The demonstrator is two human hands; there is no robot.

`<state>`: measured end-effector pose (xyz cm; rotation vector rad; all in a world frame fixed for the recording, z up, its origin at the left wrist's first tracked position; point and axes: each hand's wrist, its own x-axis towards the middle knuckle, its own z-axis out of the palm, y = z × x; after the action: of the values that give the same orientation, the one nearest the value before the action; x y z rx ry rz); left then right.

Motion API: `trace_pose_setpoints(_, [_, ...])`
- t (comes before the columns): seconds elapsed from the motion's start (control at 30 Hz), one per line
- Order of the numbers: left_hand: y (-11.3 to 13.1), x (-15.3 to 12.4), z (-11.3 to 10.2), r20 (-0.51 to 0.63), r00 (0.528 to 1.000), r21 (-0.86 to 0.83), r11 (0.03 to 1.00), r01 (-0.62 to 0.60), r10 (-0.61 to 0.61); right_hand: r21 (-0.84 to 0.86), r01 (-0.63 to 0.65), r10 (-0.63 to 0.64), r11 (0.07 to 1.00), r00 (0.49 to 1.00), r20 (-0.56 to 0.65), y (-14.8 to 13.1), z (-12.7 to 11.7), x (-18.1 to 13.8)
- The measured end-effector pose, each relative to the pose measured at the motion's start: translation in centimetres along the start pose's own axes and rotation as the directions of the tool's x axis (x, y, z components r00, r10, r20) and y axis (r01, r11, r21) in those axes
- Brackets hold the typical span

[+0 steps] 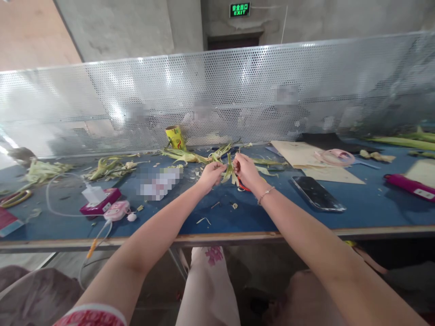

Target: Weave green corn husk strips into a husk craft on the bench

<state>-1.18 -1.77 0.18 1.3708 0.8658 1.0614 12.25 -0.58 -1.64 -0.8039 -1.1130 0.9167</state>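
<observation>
My left hand (211, 174) and my right hand (246, 170) meet over the blue table (306, 217), both pinched on a strip of green corn husk (229, 170) held between them. Under my right hand lies something red and black (242, 184), perhaps scissors; I cannot tell whether the hand touches it. A thin bracelet circles my right wrist. Small husk scraps lie on the table in front of my hands.
Husk piles (112, 166) lie left and behind. A yellow can (176, 137) stands by the perforated metal screen (217, 99). A phone (317, 193), brown paper (316, 160), a pink object (335, 157), pink devices with a cable (102, 201) and a magenta case (409, 185) lie around.
</observation>
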Motion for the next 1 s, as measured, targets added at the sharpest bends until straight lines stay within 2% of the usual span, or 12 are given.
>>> trace_pose_setpoints(0.07, [0.2, -0.1, 0.0, 0.017, 1.000, -0.015, 1.000, 0.014, -0.013, -0.002, 0.003, -0.003, 1.000, 1.000, 0.001, -0.1, 0.0, 0.0])
trace_pose_setpoints(0.17, [0.5, -0.1, 0.0, -0.014, 1.000, -0.074, 0.997, 0.025, -0.026, 0.011, 0.005, -0.005, 1.000, 1.000, 0.002, -0.1, 0.0, -0.1])
trace_pose_setpoints(0.37, [0.8, 0.1, -0.3, -0.113, 0.991, -0.238, 0.971, 0.038, -0.067, 0.045, -0.056, 0.048, 0.997, 0.985, 0.163, 0.0, 0.5, -0.5])
trace_pose_setpoints(0.47, [1.0, 0.2, -0.5, -0.101, 0.990, -0.329, 0.943, 0.055, -0.093, 0.034, -0.077, 0.067, 0.996, 0.969, 0.239, -0.1, 0.8, -0.8])
trace_pose_setpoints(0.6, [1.5, 0.2, -0.5, -0.067, 0.994, -0.376, 0.925, 0.053, -0.084, -0.060, -0.034, 0.047, 0.998, 0.969, 0.244, -0.1, 0.8, -0.9])
trace_pose_setpoints(0.7, [1.7, 0.2, -0.5, -0.089, 0.994, -0.353, 0.935, 0.028, -0.063, -0.252, 0.074, -0.014, 0.965, 0.972, 0.234, -0.3, 0.8, -0.9])
trace_pose_setpoints(0.8, [1.8, 0.4, -0.7, -0.150, 0.988, -0.327, 0.945, -0.018, -0.033, -0.440, 0.195, -0.116, 0.876, 0.973, 0.201, -0.9, 1.1, -1.4])
trace_pose_setpoints(0.9, [1.7, 0.6, -0.7, -0.200, 0.980, -0.314, 0.947, -0.063, -0.002, -0.490, 0.311, -0.266, 0.814, 0.950, 0.162, -1.4, 1.7, -2.2])
trace_pose_setpoints(1.0, [1.5, 0.5, -0.2, -0.202, 0.979, -0.311, 0.948, -0.069, 0.005, -0.474, 0.375, -0.384, 0.796, 0.920, 0.083, -1.5, 2.0, -2.5])
